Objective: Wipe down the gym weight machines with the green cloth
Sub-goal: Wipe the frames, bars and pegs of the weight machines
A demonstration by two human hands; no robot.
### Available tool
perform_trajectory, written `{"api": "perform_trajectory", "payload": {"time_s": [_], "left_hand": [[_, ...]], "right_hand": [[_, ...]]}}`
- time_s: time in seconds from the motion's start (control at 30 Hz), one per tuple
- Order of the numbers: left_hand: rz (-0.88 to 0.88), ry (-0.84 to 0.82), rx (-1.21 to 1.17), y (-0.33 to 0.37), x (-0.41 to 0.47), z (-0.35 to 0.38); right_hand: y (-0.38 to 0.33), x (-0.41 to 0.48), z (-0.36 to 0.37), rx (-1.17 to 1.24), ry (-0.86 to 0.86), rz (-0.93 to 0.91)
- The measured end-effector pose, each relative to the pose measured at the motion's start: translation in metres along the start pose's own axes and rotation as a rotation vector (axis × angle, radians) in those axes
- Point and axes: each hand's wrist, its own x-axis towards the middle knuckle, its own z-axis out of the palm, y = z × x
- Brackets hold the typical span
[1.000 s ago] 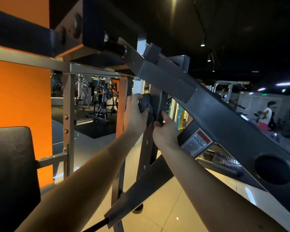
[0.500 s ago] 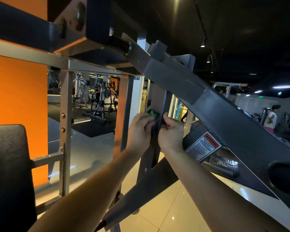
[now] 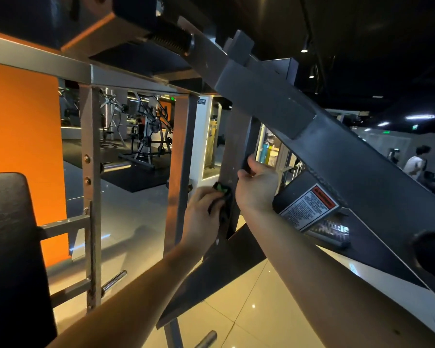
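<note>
A dark upright post (image 3: 237, 136) of the weight machine stands in the middle of the head view. My left hand (image 3: 204, 217) grips the bunched green cloth (image 3: 221, 189) and holds it against the post's left face, low down. Only a small green patch of the cloth shows; the rest looks dark in the shadow. My right hand (image 3: 258, 187) is higher, with its fingers curled round the post's right edge. A thick dark lever arm (image 3: 324, 146) slants down to the right above both hands.
A warning label (image 3: 309, 207) sits on the bracket right of my right hand. A black pad (image 3: 13, 247) fills the lower left, beside a silver frame (image 3: 91, 187) with pegs. More machines (image 3: 148, 131) stand behind. A person (image 3: 417, 162) is at far right.
My left hand has slid down the post with the cloth. My right hand has parted from the left and moved up onto the post's right edge. The view has shifted slightly.
</note>
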Motion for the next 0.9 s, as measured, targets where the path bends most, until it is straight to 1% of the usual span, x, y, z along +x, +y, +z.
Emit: {"api": "perform_trajectory", "payload": {"time_s": [0.17, 0.27, 0.3, 0.4, 0.47, 0.57, 0.63, 0.7, 0.8, 0.9], "left_hand": [[0.147, 0.065, -0.02, 0.041, 0.083, -0.008], [0.255, 0.046, 0.012, 0.03, 0.064, -0.004], [0.251, 0.029, 0.01, 0.022, 0.046, -0.001], [0.146, -0.068, -0.019, 0.003, -0.003, 0.002], [0.129, -0.104, -0.006, 0.002, -0.001, -0.003], [0.178, -0.063, 0.018, 0.021, 0.051, -0.013], [0.125, -0.03, -0.043, 0.039, 0.089, -0.019], [0.143, -0.03, -0.066, 0.049, 0.105, -0.019], [0.233, -0.032, -0.006, 0.035, 0.085, -0.013], [0.204, -0.045, -0.003, 0.007, 0.04, -0.004]], "right_hand": [[0.005, 0.003, 0.001, 0.024, 0.032, -0.018], [0.006, 0.004, 0.0, 0.011, 0.017, -0.03], [0.007, 0.004, 0.0, 0.01, 0.013, -0.026], [0.005, 0.004, 0.0, -0.013, -0.005, 0.008], [0.005, 0.003, 0.0, -0.015, -0.014, 0.013], [0.006, 0.003, 0.001, -0.003, -0.001, 0.012], [0.007, 0.003, 0.001, 0.008, 0.006, 0.023], [0.009, 0.004, 0.001, 0.004, 0.005, 0.011], [0.011, 0.004, 0.002, 0.023, 0.018, -0.011], [0.011, 0.004, 0.005, 0.014, 0.011, -0.007]]}}
